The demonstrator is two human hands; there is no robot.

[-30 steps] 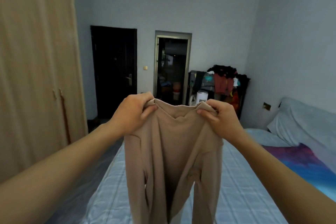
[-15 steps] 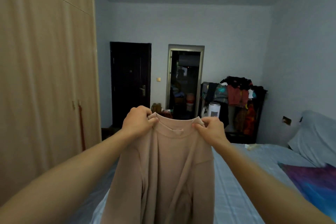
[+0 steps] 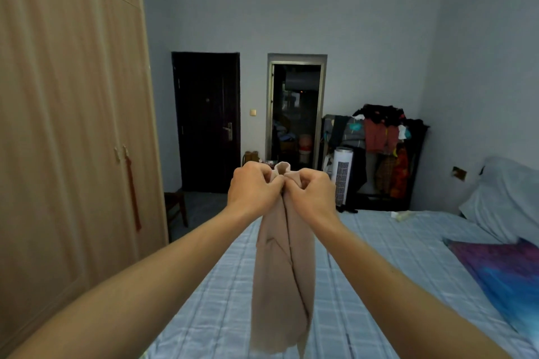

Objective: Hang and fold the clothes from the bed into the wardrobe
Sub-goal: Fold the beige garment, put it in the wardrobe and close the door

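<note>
The tan top (image 3: 281, 285) hangs straight down over the blue checked bed (image 3: 393, 285). I cannot tell if its bottom edge touches the bed. The top is doubled over the long way, so it looks like one thin strip.

Higher up, the left hand (image 3: 255, 186) and the right hand (image 3: 312, 191) sit side by side with their knuckles touching. Each hand has its fingers curled tight and pinches the top near the neck. The neck hole pokes up between them. I think the hands are pressed together so the two halves line up for a neat fold. Holding it high lets the cloth fall flat.

On the left stands the wardrobe (image 3: 73, 125). Its doors are closed, so they must be opened before the top goes in. Far back, more clothes are piled on a dark rack (image 3: 382, 137).
</note>
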